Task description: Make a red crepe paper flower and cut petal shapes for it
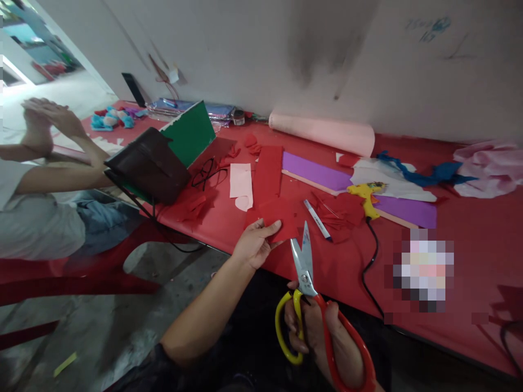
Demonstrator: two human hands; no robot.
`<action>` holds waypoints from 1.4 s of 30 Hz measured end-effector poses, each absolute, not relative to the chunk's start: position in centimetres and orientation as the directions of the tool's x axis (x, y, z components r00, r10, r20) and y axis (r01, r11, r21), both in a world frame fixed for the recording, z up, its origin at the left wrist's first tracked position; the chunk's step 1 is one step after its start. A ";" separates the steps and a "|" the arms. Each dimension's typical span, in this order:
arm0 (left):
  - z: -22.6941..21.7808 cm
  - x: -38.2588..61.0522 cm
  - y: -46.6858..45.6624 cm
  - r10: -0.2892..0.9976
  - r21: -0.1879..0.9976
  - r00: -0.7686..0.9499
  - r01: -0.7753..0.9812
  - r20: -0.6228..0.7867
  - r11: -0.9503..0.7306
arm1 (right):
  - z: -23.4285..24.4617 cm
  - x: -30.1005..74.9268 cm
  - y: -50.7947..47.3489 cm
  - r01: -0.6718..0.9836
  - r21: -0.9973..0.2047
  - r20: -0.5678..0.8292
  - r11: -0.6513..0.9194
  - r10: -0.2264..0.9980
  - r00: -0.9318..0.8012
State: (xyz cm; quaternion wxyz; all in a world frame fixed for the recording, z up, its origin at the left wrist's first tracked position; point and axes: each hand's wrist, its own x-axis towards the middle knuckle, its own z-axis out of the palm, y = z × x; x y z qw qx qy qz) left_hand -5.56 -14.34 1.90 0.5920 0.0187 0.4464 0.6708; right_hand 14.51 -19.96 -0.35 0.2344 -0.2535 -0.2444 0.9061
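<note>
My left hand (pixel 254 243) pinches the near edge of a red paper piece (pixel 280 218) lying on the red table (pixel 482 261), thumb on top. My right hand (pixel 322 332) grips a pair of scissors (pixel 304 261) by their yellow and red handles, blades slightly parted and pointing away from me, just right of the red paper. The blade tips are beside the paper, not touching it as far as I can see.
A marker pen (pixel 317 219), red scraps (pixel 341 215), a yellow glue gun (pixel 365 194) with black cord, purple sheets (pixel 314 170), a pink roll (pixel 322 132) and a green board (pixel 190 132) lie on the table. Another person's raised hands (pixel 43 122) show at left.
</note>
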 end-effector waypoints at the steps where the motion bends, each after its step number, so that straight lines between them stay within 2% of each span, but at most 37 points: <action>1: 1.9 -5.5 -14.4 0.817 0.633 -0.297 -0.767 -0.495 0.105 | -0.1 14.5 -19.7 -0.300 -0.553 -0.350 -0.778 0.543 -0.763; 16: 3.2 -5.3 -14.9 0.864 0.668 -0.318 -0.744 -0.389 0.026 | 1.5 14.9 -19.3 -0.265 -0.535 -0.448 -0.802 0.536 -0.716; 21: 3.5 -5.3 -15.0 0.867 0.674 -0.311 -0.738 -0.389 0.038 | 0.8 15.2 -19.3 -0.221 -0.563 -0.425 -0.796 0.509 -0.748; 28: 3.5 -5.2 -15.4 0.892 0.703 -0.274 -0.708 -0.359 0.065 | 1.7 15.3 -19.4 -0.247 -0.497 -0.410 -0.832 0.476 -0.778; 33: 3.6 -4.7 -15.7 0.917 0.715 -0.176 -0.683 -0.358 0.148 | 2.4 14.7 -18.4 -0.263 -0.499 -0.394 -0.826 0.486 -0.780; 42: 3.5 -4.2 -15.8 0.916 0.712 -0.201 -0.692 -0.347 0.119 | 2.1 14.5 -18.4 -0.293 -0.523 -0.389 -0.800 0.530 -0.753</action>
